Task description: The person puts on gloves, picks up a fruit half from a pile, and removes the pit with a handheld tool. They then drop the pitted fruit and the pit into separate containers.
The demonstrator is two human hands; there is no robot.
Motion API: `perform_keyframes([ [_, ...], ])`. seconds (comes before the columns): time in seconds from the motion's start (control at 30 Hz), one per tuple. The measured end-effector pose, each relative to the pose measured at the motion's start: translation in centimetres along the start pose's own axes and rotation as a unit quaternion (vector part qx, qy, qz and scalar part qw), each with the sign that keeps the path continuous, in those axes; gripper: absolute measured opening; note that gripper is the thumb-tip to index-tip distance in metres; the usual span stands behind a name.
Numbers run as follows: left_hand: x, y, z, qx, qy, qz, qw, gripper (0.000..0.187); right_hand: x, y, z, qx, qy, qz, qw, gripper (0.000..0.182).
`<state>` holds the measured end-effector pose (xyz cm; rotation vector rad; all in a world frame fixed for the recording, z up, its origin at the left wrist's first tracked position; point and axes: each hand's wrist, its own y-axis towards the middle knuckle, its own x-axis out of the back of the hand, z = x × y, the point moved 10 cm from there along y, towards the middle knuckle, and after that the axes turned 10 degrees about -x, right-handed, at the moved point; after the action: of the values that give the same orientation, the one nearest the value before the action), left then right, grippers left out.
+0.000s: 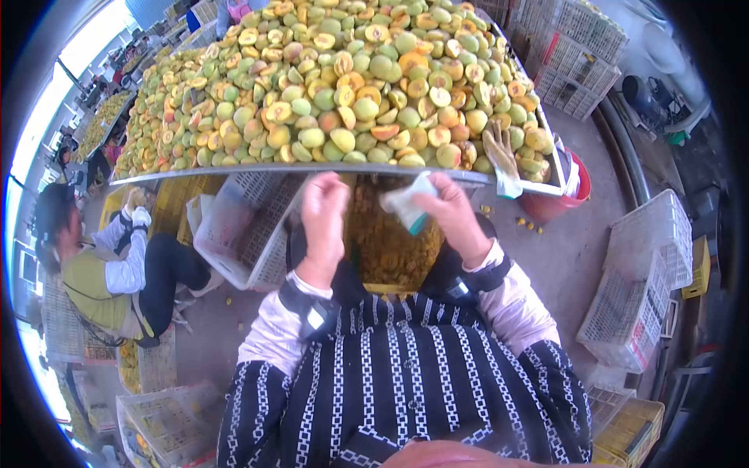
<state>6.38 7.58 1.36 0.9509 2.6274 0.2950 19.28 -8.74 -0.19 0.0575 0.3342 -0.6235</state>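
My left hand (pixel 324 214) is raised just in front of the fruit table's edge, bare, its fingers curled in, with nothing showing in them. Across from it, my right hand (pixel 456 214) pinches a white glove (pixel 410 201) with a green edge; motion blurs the glove. A second glove (pixel 500 150), tan with a pale cuff, lies on the fruit at the table's right front corner. Halved and whole green-orange fruits (pixel 343 93) are heaped on the metal-edged table (pixel 296 168). Below my hands, between my knees, a yellow crate (pixel 386 288) holds brownish pieces (pixel 394 242).
A white crate (pixel 242 234) leans at my left, near a seated co-worker (pixel 101 265) wearing gloves. A red bucket (pixel 558 195) stands by the table's right corner. More white crates (pixel 632 288) stand at the right, with a stack (pixel 573 58) behind. Several fruit bits (pixel 530 225) lie on the floor.
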Motion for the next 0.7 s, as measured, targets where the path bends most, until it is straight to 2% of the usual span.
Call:
perform_keyframes([
  [0.03,-2.1,-0.8,0.4,0.018,0.017,0.07,0.997,0.027,-0.6,0.2,-0.1,-0.023,-0.05,0.014,0.998,0.017],
  [0.07,-3.7,-1.4,1.4,0.03,0.017,0.112,0.993,0.027,-0.4,0.0,-1.4,-0.095,-0.105,-0.025,0.99,0.015],
  [0.17,-8.4,-3.1,2.9,0.085,-0.026,0.216,0.972,0.029,-1.3,-0.2,-1.0,-0.067,-0.14,0.034,0.987,0.022],
  [0.2,-8.3,-3.4,3.3,0.114,-0.05,0.213,0.969,0.034,-2.0,-0.5,-0.3,-0.038,-0.173,0.039,0.983,0.029],
  [0.23,-8.2,-3.5,3.1,0.112,-0.05,0.214,0.969,0.034,-2.2,-1.0,-0.6,-0.072,-0.163,0.043,0.983,0.029],
  [0.3,-8.1,-3.6,2.6,0.081,-0.013,0.231,0.97,0.04,-2.6,-1.9,-0.8,-0.133,-0.028,0.042,0.99,0.03],
  [0.33,-8.0,-3.9,3.5,0.073,0.008,0.252,0.965,0.043,-2.2,-1.8,-0.9,-0.133,-0.029,0.043,0.99,0.03],
  [0.43,-7.5,-4.5,4.7,0.092,0.011,0.244,0.965,0.041,-1.7,-1.2,-2.4,-0.141,-0.059,0.086,0.985,0.028],
  [0.53,-7.4,-5.2,5.0,0.118,-0.024,0.235,0.964,0.035,-2.0,-0.9,-1.8,-0.089,-0.098,0.082,0.988,0.028],
  [0.6,-7.4,-5.2,5.0,0.126,-0.052,0.227,0.964,0.032,-1.4,-1.1,-2.2,-0.144,-0.106,0.057,0.982,0.028],
  [0.7,-6.8,-5.2,5.8,0.137,-0.033,0.238,0.961,0.031,-1.1,-1.0,-2.3,-0.148,-0.159,0.064,0.974,0.027],
])
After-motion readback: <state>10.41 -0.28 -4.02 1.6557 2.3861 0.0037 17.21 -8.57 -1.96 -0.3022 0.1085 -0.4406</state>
